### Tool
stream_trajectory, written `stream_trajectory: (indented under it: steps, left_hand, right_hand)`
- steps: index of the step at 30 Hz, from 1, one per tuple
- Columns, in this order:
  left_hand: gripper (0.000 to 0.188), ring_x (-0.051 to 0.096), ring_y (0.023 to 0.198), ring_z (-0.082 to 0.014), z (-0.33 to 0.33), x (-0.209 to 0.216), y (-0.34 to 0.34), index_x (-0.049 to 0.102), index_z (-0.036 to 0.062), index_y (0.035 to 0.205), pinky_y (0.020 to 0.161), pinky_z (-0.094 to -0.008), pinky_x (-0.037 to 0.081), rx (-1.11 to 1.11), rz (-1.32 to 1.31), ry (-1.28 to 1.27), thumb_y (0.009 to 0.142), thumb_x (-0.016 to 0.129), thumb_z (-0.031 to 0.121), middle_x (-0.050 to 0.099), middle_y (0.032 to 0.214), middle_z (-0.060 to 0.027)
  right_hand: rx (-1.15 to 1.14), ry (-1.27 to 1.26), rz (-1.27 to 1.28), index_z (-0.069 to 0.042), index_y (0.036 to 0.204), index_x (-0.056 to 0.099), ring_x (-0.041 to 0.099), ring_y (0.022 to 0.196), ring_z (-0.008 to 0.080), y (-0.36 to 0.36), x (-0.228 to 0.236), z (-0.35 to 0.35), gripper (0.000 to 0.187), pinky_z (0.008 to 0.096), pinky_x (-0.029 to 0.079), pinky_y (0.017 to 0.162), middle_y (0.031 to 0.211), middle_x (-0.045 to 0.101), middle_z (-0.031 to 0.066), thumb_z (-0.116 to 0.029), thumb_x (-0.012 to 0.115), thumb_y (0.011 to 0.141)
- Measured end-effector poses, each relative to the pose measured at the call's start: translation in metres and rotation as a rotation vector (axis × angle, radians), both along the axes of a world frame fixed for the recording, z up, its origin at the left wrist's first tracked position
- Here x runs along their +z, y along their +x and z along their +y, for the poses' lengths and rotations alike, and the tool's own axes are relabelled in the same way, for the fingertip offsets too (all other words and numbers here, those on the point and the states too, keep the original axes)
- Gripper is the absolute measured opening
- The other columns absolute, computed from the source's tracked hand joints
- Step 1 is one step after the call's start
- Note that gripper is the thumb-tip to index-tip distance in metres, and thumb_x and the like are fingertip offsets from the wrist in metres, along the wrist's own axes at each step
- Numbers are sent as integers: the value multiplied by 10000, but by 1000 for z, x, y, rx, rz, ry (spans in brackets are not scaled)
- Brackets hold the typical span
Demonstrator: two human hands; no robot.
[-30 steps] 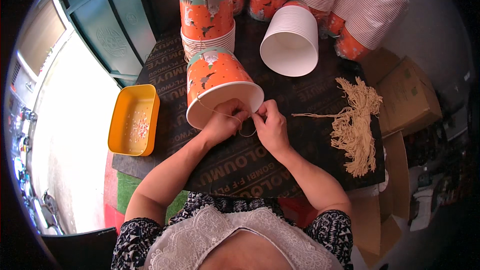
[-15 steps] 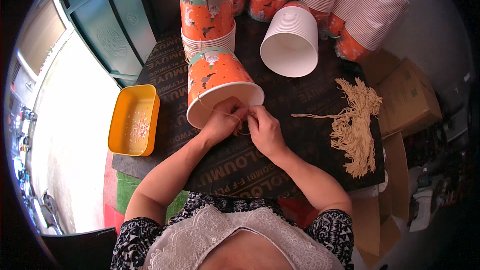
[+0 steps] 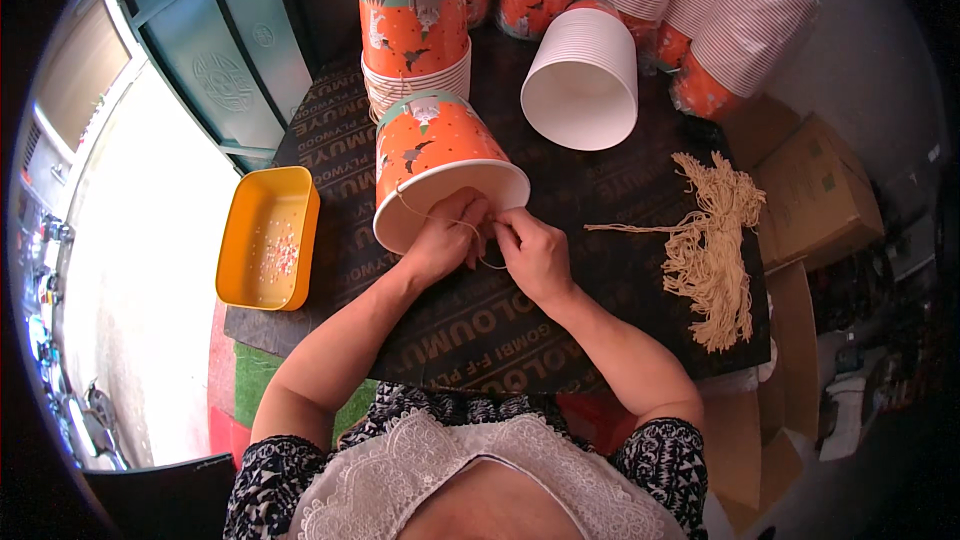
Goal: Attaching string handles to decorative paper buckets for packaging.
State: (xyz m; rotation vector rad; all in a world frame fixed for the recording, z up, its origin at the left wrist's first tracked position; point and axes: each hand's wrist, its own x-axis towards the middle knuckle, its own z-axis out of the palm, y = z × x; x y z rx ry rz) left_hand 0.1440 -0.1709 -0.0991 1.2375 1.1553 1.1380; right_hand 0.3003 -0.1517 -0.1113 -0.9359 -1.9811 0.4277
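Observation:
An orange paper bucket (image 3: 440, 145) with a green base band and dark figures lies tilted, its white-rimmed mouth facing me. Thin beige string (image 3: 455, 221) comes from a spot near the left of the rim, crosses my left hand and loops down beside my right. My left hand (image 3: 447, 240) reaches into the mouth, fingers curled together at the string and partly hidden. At the right edge of the rim, my right hand (image 3: 537, 258) pinches the string between thumb and forefinger. Both sets of fingertips nearly meet.
Behind stands an upside-down bucket stack (image 3: 412, 35). A bucket with a white inside (image 3: 580, 100) lies right of it, before wrapped bucket stacks (image 3: 745, 25). A yellow tub (image 3: 312, 240) with small bits sits left; a bundle of beige strings (image 3: 710, 250) lies right on the black table (image 3: 620, 315).
My right hand has turned and shifted slightly at the rim, and the string loop between my hands shows more. The bucket stays nearly in place.

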Motion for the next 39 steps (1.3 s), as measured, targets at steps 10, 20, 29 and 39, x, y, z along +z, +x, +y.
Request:
stream_trajectory:
  steps: [10,20,29,39]
  left_hand:
    - [261,514,519,-95,-2,5,1,542,8,1018,402,-220,412,-28,29,17,1036,371,204,557,744,-49]
    - [165,610,677,-242,-1,-5,1,577,-49,948,609,-348,479,142,403,484,784,557,-44,621,764,-139]
    - [41,623,705,-324,-5,5,1,627,-51,684,634,-384,487,115,579,429,668,594,-33,618,688,-205]
    - [50,605,729,-309,-5,-1,-1,624,-44,720,660,-383,479,113,536,431,678,619,-18,614,738,-188]
  right_hand:
    - [-20,-27,10,-30,882,590,652,711,355,-1,-1,0,63,424,511,582,780,653,164,-76,618,850]
    - [-16,-28,38,-21,876,571,644,711,376,-2,-5,0,71,445,502,581,766,642,186,-72,613,851]
    - [-27,-45,20,-29,883,555,641,701,382,-3,-4,1,92,451,501,571,744,636,191,-79,621,843]
    - [-17,-31,-40,-47,882,548,639,670,378,-2,-4,0,80,466,497,547,726,636,183,-75,610,841]
